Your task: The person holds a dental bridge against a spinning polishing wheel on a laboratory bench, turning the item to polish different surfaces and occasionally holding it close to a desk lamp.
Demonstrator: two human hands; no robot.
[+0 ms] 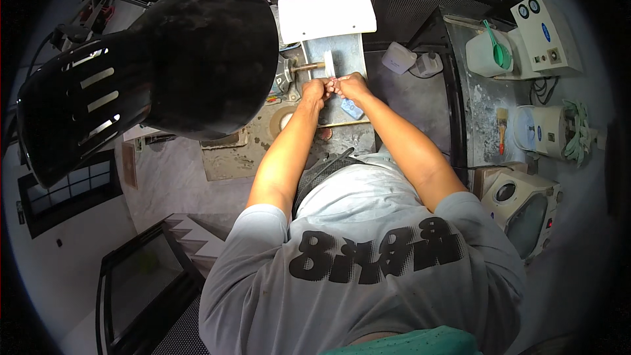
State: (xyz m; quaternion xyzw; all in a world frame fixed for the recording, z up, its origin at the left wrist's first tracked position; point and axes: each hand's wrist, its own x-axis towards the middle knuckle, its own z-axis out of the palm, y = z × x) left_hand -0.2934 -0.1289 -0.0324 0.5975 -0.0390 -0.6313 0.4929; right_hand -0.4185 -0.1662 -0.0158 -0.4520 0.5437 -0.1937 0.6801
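My left hand and my right hand meet in front of a white polishing wheel. The fingers of both are closed around a small pinkish piece, mostly covered by them. It sits right at the lower edge of the wheel; whether it touches, I cannot tell. A brass-coloured shaft carries the wheel from a grey motor on the left. Just below my right hand lies a light blue block or packet, in a pale metal tray.
A white hood stands behind the wheel. A large black lamp shade looms at upper left. White plastic jugs sit right of the tray. The right-hand bench holds a tub with a green scoop, a brush and pale machines.
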